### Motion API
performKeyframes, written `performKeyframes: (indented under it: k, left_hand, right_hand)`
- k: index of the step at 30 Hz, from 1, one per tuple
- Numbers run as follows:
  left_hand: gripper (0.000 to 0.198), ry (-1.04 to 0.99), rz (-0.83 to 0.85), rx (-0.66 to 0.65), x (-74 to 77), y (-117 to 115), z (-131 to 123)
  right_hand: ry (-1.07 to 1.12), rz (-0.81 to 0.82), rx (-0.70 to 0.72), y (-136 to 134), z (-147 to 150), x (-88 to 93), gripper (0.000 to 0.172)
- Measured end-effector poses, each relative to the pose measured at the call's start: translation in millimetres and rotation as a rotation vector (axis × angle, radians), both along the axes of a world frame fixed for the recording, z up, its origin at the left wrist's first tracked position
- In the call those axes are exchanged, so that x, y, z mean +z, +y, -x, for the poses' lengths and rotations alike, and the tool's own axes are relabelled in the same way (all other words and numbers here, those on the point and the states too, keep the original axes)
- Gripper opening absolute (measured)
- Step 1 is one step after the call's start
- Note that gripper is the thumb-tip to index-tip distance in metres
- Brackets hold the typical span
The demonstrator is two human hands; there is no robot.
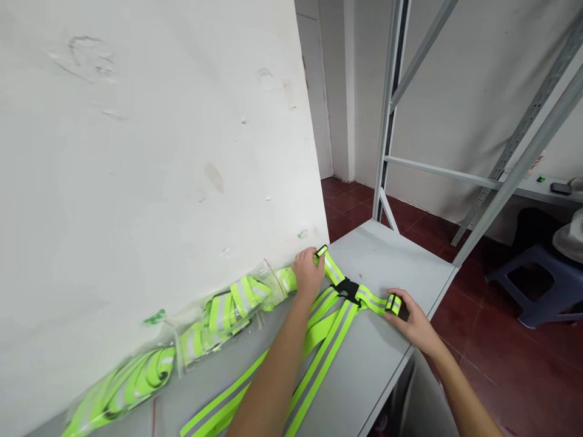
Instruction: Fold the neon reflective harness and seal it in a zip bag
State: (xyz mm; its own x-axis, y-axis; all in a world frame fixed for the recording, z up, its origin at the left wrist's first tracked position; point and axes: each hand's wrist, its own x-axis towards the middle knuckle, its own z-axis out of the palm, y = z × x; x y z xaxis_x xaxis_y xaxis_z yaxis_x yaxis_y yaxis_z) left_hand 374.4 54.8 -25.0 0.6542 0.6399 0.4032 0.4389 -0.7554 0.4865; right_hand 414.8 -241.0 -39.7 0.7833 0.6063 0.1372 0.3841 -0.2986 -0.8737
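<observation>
Head view, read left to right. A scuffed white painted board (136,152) leans across the left of the frame, its foot on a grey table top (387,255). Along that foot lie clear plastic bags (223,315) packed with coiled fluorescent yellow-green strapping with silver reflective stripes. Left hand (308,273): fingers and thumb together, clamped on one short strap of a yellow-green reflective harness (324,358). A small black rectangular slider (322,250) shows just past the fingertips, at about 1 o'clock from the hand. The harness lies flat on the table, its upper end just beside the nearest bag. A black plastic buckle (347,289) joins the straps, at about 3 o'clock from the left hand and 10 o'clock from the right. Two long straps run from it toward 7 o'clock and leave the frame at the bottom edge; the left hand is nearer these. Right hand (412,321): closed on the end of the other short strap, with a second black slider (393,304) at about 10 o'clock from the hand. The short straps form one line between the hands, 10 to 4 o'clock. Past the table edge: dark red floor tiles (501,364), a blue plastic stool (532,285), and at 1 o'clock a white steel shelf frame (387,121)
</observation>
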Motion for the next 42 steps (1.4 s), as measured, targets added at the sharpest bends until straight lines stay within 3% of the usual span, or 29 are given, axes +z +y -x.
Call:
performKeyframes:
  k: [4,7,9,12,16,21,26,28,32,35,38,42]
  left_hand:
    - [0.022,-0.104,0.071,-0.122,24.2,-15.9,-4.1]
    - [0.015,-0.141,0.137,-0.322,35.3,-44.4,-2.1]
    - [0.013,-0.061,0.113,-0.485,31.6,-65.1,3.6]
    - [0.020,0.104,0.014,-0.618,10.4,-87.9,15.3]
    - [0.032,0.147,-0.025,-0.651,-17.0,-95.2,25.0]
    - [0.043,0.257,-0.167,-0.675,-15.4,-92.9,28.7]
    - [0.042,0.312,-0.276,-0.327,-9.4,-117.6,44.2]
    - [0.044,0.330,-0.233,-0.292,-13.6,-131.0,50.9]
    - [0.057,0.361,-0.114,-0.328,-23.6,-144.3,59.7]
    - [0.062,0.384,-0.061,-0.409,-25.1,-143.3,65.7]
    - [0.068,0.384,-0.020,-0.508,-23.1,-142.0,74.1]
    - [0.067,0.299,0.058,-0.578,-19.3,-141.1,84.5]
  right_hand:
    - [0.000,-0.031,0.023,0.3,-1.4,7.7,0.038]
    - [-0.005,-0.063,0.009,-0.3,-1.8,8.0,0.035]
    - [-0.010,-0.086,-0.010,-2.3,-2.7,4.7,0.033]
    - [0.034,-0.165,-0.038,-7.1,-6.0,-3.5,0.033]
    - [0.123,-0.301,-0.069,-11.7,-9.7,-14.6,0.029]
    - [0.194,-0.361,-0.092,-16.3,-4.4,-21.9,0.029]
    - [0.319,-0.420,-0.068,-22.1,5.3,-11.6,0.035]
    - [0.388,-0.425,0.000,-19.0,7.8,0.7,0.042]
    - [0.251,-0.287,0.151,7.6,5.0,30.6,0.038]
    - [0.078,-0.159,0.105,43.0,-7.1,42.3,0.028]
    - [0.015,-0.086,0.046,78.8,-21.8,36.1,0.024]
    - [-0.027,0.020,-0.025,104.5,-29.4,9.8,0.024]
